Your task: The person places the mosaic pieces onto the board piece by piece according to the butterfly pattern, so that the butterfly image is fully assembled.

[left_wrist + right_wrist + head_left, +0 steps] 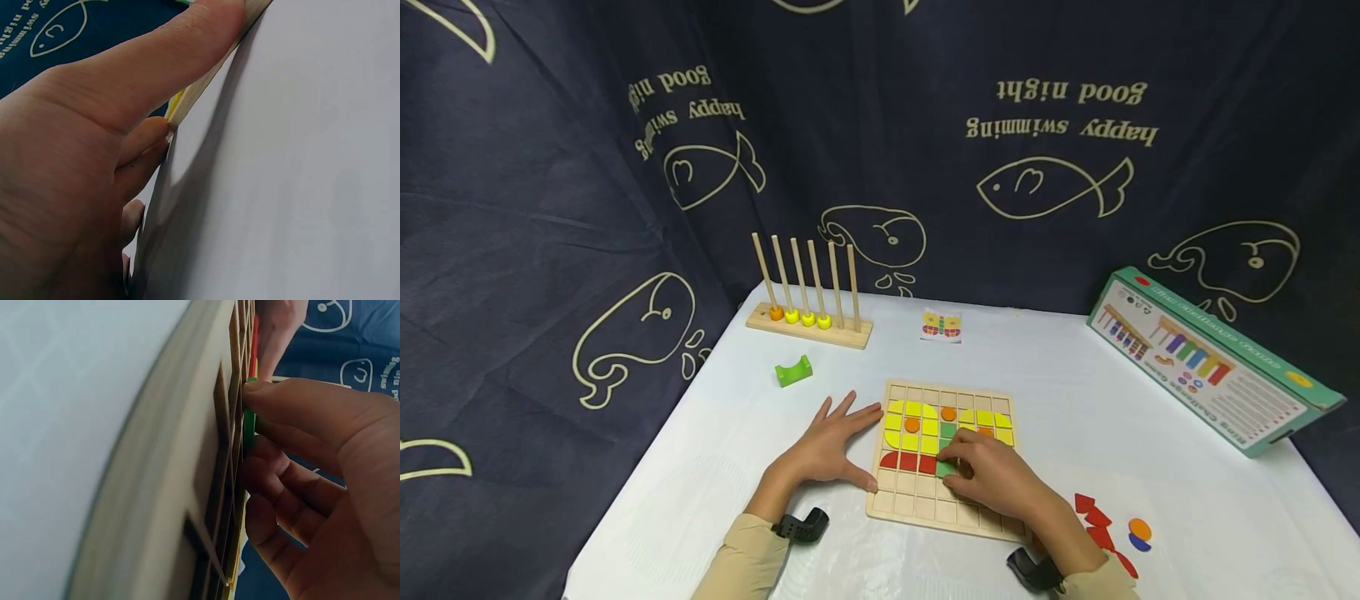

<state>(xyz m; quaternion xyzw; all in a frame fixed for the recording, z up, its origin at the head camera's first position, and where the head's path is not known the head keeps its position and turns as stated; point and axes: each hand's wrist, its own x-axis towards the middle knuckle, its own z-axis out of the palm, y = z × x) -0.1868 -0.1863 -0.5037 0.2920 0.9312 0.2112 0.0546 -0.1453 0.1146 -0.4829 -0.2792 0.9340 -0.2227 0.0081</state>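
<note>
Along the left edge of a wooden grid board (904,503), the left hand (829,448) lies with fingers spread, its thumb and forefinger touching the side. Above the same board, the right hand (992,475) pinches a green square (944,471) with thumb and fingers, just beside a row of red pieces (908,462); whether it is fully seated in its cell, I cannot tell. Farther up the grid lie yellow pieces (913,408) and orange discs (948,413). Near the right forearm (1060,527) are loose red pieces (1099,517) and a blue piece (1139,544). Beyond the board are a green block (794,372), a butterfly card (942,327) and a peg stand (842,337); at right, a long box (1202,367).
</note>
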